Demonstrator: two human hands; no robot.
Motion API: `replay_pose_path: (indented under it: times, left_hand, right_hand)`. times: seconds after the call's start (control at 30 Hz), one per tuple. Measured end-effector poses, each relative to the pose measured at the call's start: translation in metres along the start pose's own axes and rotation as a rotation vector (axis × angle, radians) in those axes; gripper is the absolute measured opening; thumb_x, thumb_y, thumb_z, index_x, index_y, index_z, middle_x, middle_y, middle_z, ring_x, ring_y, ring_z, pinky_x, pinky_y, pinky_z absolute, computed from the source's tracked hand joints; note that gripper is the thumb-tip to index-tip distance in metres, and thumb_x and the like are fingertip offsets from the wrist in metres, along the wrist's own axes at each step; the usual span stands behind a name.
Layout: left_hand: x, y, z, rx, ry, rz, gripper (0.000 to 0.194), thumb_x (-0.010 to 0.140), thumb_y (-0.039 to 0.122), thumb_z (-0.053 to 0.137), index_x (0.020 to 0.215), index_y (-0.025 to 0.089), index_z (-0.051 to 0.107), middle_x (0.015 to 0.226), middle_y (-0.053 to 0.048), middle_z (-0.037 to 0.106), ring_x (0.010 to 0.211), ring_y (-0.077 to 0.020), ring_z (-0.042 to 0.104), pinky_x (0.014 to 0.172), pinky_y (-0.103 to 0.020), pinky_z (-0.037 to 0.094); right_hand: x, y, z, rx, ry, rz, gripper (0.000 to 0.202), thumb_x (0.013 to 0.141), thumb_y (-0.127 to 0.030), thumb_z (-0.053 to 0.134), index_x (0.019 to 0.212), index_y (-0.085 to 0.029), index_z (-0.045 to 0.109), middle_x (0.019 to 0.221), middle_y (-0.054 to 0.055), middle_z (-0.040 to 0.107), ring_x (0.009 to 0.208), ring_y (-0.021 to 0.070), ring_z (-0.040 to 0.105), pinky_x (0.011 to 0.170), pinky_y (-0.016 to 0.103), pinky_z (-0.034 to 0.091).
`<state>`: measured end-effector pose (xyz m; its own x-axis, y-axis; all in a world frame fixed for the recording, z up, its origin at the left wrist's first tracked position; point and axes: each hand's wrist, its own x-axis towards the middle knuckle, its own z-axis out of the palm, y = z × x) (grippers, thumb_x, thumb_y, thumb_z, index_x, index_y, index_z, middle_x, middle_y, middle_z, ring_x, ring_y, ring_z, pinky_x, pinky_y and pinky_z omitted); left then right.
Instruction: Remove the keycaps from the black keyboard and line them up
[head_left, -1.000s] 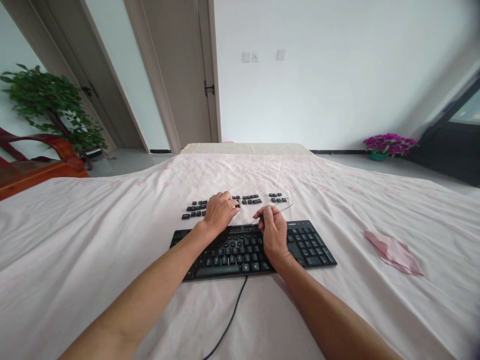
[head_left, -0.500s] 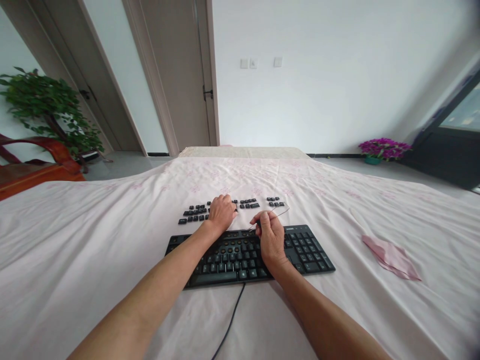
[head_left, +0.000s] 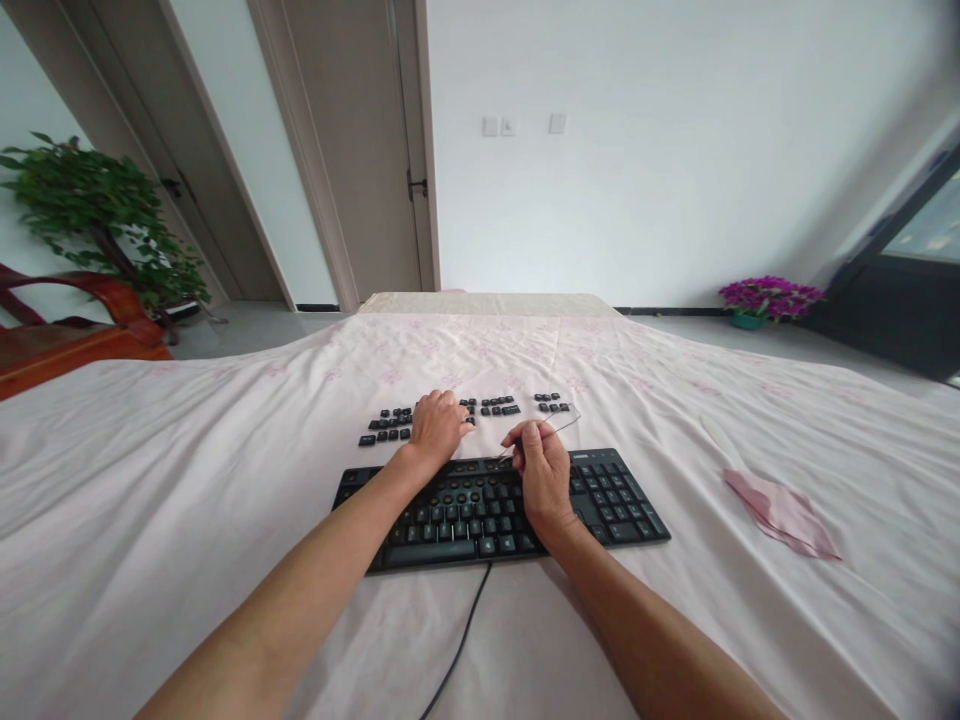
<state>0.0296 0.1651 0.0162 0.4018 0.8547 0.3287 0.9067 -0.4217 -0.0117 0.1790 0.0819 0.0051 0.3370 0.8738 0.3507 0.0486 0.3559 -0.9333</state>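
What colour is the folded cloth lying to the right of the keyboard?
The folded cloth is pale pink, plain; the head view shows it on the sheet.

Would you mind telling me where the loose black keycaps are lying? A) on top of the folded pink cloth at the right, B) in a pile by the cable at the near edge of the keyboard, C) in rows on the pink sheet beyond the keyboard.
C: the loose keycaps lie in rows on the sheet beyond the keyboard, by the left hand.

A pink-sheeted bed (head_left: 225,480) carries a keyboard (head_left: 615,500), loose keycaps (head_left: 386,428) and a pink cloth (head_left: 780,512).
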Motion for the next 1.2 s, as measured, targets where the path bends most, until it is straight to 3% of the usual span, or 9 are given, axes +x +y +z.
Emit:
replay_pose_path:
  times: [0.1, 0.3, 0.43, 0.7, 0.97, 1.2]
  left_hand:
    - [-0.017, 0.0, -0.011, -0.09, 0.021, -0.04, 0.016, 0.083, 0.036, 0.065, 0.092, 0.027, 0.075, 0.093, -0.006, 0.065, 0.093, -0.0228, 0.056, 0.081, -0.033, 0.041]
    - [-0.068, 0.008, -0.032, -0.324, 0.0, -0.047, 0.015, 0.085, 0.03, 0.061, 0.09, 0.028, 0.075, 0.088, -0.003, 0.068, 0.09, -0.0195, 0.058, 0.081, -0.03, 0.043]
    - [-0.087, 0.013, -0.034, -0.45, -0.038, -0.056, 0.016, 0.085, 0.027, 0.061, 0.092, 0.028, 0.075, 0.089, -0.001, 0.068, 0.09, -0.0182, 0.059, 0.081, -0.029, 0.044]
    - [-0.091, 0.014, -0.024, -0.496, -0.08, -0.07, 0.017, 0.084, 0.026, 0.062, 0.095, 0.029, 0.075, 0.091, 0.0, 0.069, 0.09, -0.0186, 0.059, 0.081, -0.029, 0.044]
    - [-0.091, 0.016, -0.021, -0.499, -0.085, -0.034, 0.017, 0.085, 0.029, 0.062, 0.096, 0.032, 0.075, 0.088, 0.0, 0.068, 0.086, -0.0185, 0.058, 0.077, -0.028, 0.042]
    - [-0.09, 0.014, -0.016, -0.508, -0.079, -0.003, 0.011, 0.084, 0.031, 0.064, 0.086, 0.03, 0.075, 0.083, 0.001, 0.068, 0.082, -0.0182, 0.056, 0.072, -0.028, 0.039]
  right_hand:
    - [0.002, -0.003, 0.0, 0.017, -0.072, 0.003, 0.035, 0.094, -0.046, 0.044, 0.078, -0.019, 0.057, 0.071, 0.001, 0.06, 0.052, 0.0102, 0.044, 0.051, 0.024, 0.037]
    - [0.008, -0.012, -0.004, -0.024, -0.4, 0.019, 0.027, 0.092, -0.043, 0.049, 0.085, -0.019, 0.059, 0.077, 0.001, 0.064, 0.056, 0.0113, 0.049, 0.051, 0.024, 0.037]
    - [0.011, -0.012, -0.01, -0.104, -0.573, -0.024, 0.027, 0.093, -0.04, 0.048, 0.082, -0.018, 0.06, 0.074, 0.0, 0.062, 0.055, 0.0104, 0.046, 0.053, 0.024, 0.037]
    - [0.012, -0.011, -0.021, -0.226, -0.735, -0.116, 0.033, 0.096, -0.041, 0.044, 0.08, -0.017, 0.06, 0.074, 0.001, 0.058, 0.062, 0.0114, 0.047, 0.061, 0.025, 0.039]
    - [0.005, -0.012, -0.017, -0.239, -0.853, -0.169, 0.032, 0.098, -0.038, 0.042, 0.08, -0.018, 0.059, 0.078, 0.002, 0.059, 0.075, 0.0148, 0.055, 0.074, 0.027, 0.042]
    - [0.004, -0.009, -0.014, -0.328, -0.903, -0.278, 0.031, 0.099, -0.036, 0.038, 0.08, -0.019, 0.056, 0.079, 0.001, 0.059, 0.075, 0.015, 0.055, 0.074, 0.028, 0.043]
